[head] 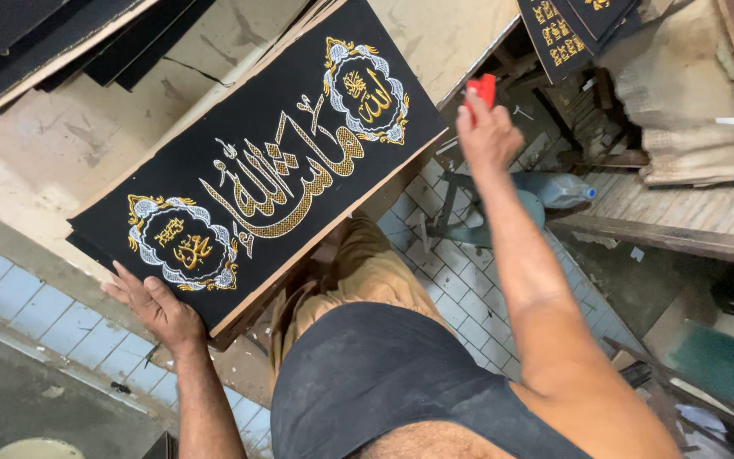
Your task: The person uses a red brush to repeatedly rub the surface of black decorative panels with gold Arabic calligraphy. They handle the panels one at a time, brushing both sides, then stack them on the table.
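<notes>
Left hand (pixel 156 308): fingers spread, pressed flat on the lower-left corner edge of the black panel, thumb on the face side, rest along the edge. Gripping the edge, not a fist.
Right hand (pixel 488 132): raised off past the panel's right end, fingers curled shut round a small red object (pixel 484 87); only the red top shows above the fingers, kind cannot be told.
Hands overall: well apart, one at each end of the panel.
Black panel (pixel 256 161): long rectangle, black cloth face on a board, pale wood edge showing along the lower side. Lies tilted across the desk, lower-left end overhanging the desk edge, upper-right end near the right hand but not touching it.
Panel decoration: gold and silver embroidered script across the middle, one ornate medallion (pixel 182 242) at the left end, another medallion (pixel 367 92) at the right end.
Desk (pixel 61 144): worn, pale, cracked top; carries the panel.
Other black panels (pixel 36 38): stacked at top left on the desk; more embroidered panels (pixel 567 34) at top right.
Floor (pixel 460 280): small pale tiles, below the desk and between the legs.
Plastic bottle (pixel 558 189): lying on its side near the wooden planks (pixel 690 217), right of the forearm.
Person: dark shirt, tan trousers, seen from above.
</notes>
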